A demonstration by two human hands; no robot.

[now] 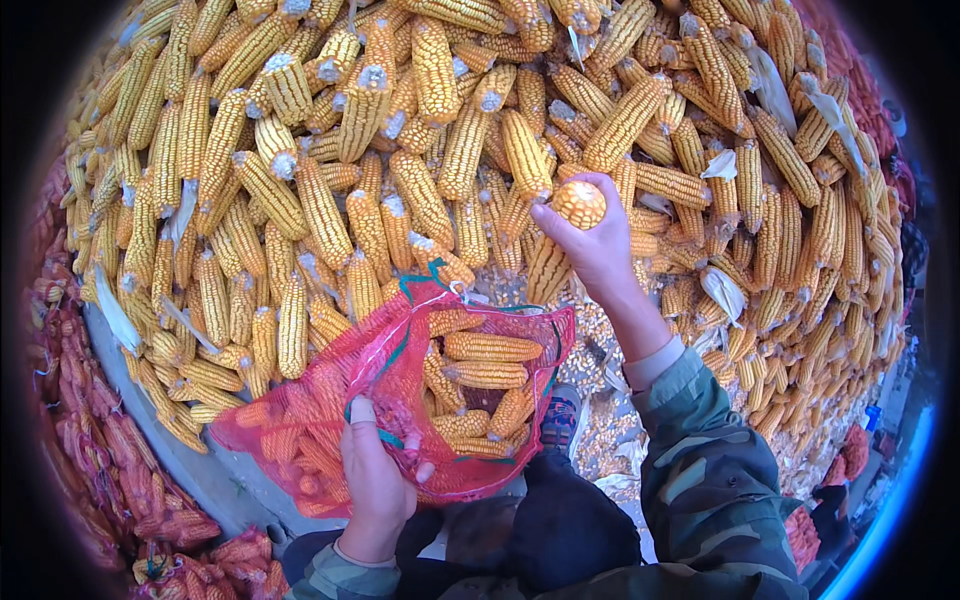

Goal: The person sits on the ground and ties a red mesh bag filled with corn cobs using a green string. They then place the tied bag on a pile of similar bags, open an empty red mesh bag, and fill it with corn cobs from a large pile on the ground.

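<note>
A red mesh sack (330, 385) stands with its mouth spread wide, and several yellow corn cobs (488, 347) lie inside it. My left hand (375, 480) grips the near left part of its rim, with the thumb over the edge and the fingers under the bunched netting. Up and to the right of the mouth, my right hand (607, 250) is closed around a corn cob (580, 205), whose rounded end points up at me. Behind that hand rises a large heap of husked corn cobs (430, 75).
Filled red mesh sacks (110, 440) line the left side, and more sacks (850, 455) lie at the right edge. Loose kernels (605, 435) cover the ground beside my shoe (562, 415). Dry husk pieces (722, 295) are scattered over the heap.
</note>
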